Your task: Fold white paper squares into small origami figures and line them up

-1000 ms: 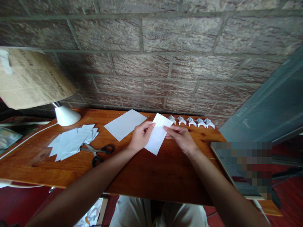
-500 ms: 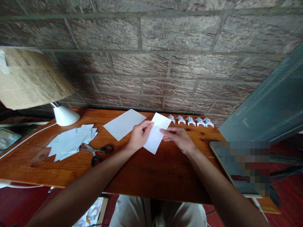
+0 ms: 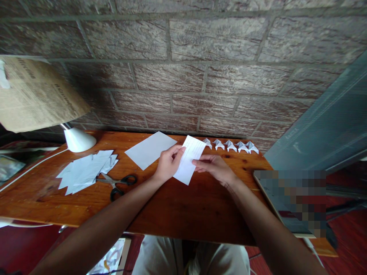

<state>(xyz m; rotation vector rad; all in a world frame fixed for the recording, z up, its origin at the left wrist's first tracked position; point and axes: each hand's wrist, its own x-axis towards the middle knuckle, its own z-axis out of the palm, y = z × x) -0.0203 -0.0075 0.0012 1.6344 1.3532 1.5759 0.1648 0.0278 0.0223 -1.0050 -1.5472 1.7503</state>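
Note:
A narrow white sheet of paper (image 3: 187, 162) with faint lines on its upper part is held up above the wooden table. My left hand (image 3: 169, 163) pinches its left edge, thumb on top. On the other side, my right hand (image 3: 213, 167) grips the right edge between thumb and fingers; the fingers behind the paper are hidden. Behind my left hand a larger blank white sheet (image 3: 149, 149) lies flat. Several folded white paper shapes (image 3: 230, 145) with pointed tips stand in a row beyond my right hand.
To the left lie a pile of cut paper pieces (image 3: 83, 172) and black-handled scissors (image 3: 116, 184). A white lamp (image 3: 78, 140) with a newspaper shade stands at the back left. A laptop-like device (image 3: 286, 206), its screen blurred, sits at right. A brick wall (image 3: 183, 76) rises behind the table.
The right thumb and the held paper have shifted slightly to the left, with the paper's angle a little changed. Both hands keep their grip, and the other things stay put.

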